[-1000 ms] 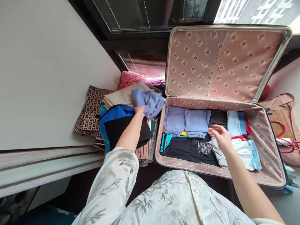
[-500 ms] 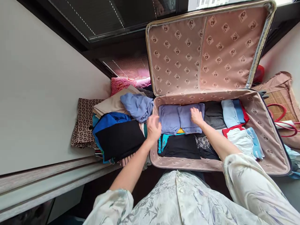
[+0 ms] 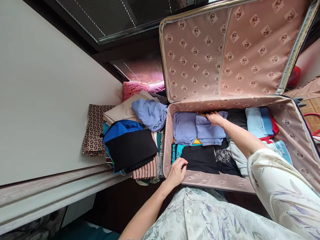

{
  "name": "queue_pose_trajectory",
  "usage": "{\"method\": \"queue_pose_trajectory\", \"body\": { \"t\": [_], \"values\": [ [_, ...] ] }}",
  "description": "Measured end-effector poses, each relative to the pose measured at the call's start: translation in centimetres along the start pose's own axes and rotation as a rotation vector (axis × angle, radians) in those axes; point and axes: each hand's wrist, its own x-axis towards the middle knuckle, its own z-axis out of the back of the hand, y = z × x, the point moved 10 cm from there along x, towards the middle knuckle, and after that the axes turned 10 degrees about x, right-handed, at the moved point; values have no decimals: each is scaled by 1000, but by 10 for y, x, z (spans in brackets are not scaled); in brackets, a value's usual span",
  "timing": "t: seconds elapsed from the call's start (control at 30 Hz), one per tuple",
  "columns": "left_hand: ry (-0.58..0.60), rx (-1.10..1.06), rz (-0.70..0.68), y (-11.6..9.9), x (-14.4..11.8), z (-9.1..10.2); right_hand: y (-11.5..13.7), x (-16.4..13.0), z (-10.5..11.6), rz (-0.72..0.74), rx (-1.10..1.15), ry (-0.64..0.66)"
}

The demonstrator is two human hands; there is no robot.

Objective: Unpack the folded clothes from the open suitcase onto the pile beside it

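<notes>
So we're mostly packed: the suitcase [image 3: 287,140] already has folded clothes across its whole bottom. Our right hand [image 3: 215,118] has its grip closed on the far edge of the folded blue top [image 3: 208,131], while the left hand [image 3: 177,172] curls over the near rim. A pile of clothes [image 3: 130,140] beside it isn't in yet.

White wall [image 3: 50,100] taking up the left, pale ledge [image 3: 50,193] running below it. Dark window [image 3: 120,16] with blinds sitting at top. Pink light glowing through lower blinds [image 3: 142,70]. Dark floor [image 3: 112,206] showing beneath.
</notes>
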Motion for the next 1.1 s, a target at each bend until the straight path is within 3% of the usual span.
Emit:
{"method": "queue_pose_trajectory", "body": {
  "t": [0.2, 0.33, 0.4, 0.53, 0.73, 0.83, 0.93, 1.1],
  "values": [
    [-69, 3, -40, 7, 9, 7, 61, -30, 33, 249, -36, 148],
    [-68, -34, -17, 12, 13, 14, 113, -17, 55, 396, 86, 228],
    [-54, -54, 3, 11, 13, 17, 127, 8, 55, 346, 128, 228],
    [-30, -101, 35, 6, 3, 20, 127, 63, 37, 75, 66, 62],
    [-11, -158, 76, 12, -14, 18, 113, 86, 1, -141, 28, 3],
    [-5, -162, 73, 14, -12, 20, 109, 79, 4, -167, 19, 47],
    [-56, -53, 27, 7, 5, 35, 118, 56, 13, -153, 0, 40],
    [-175, 382, -101, -23, 66, 75, 172, -19, 17, 14, -26, -1]
  ]
}}
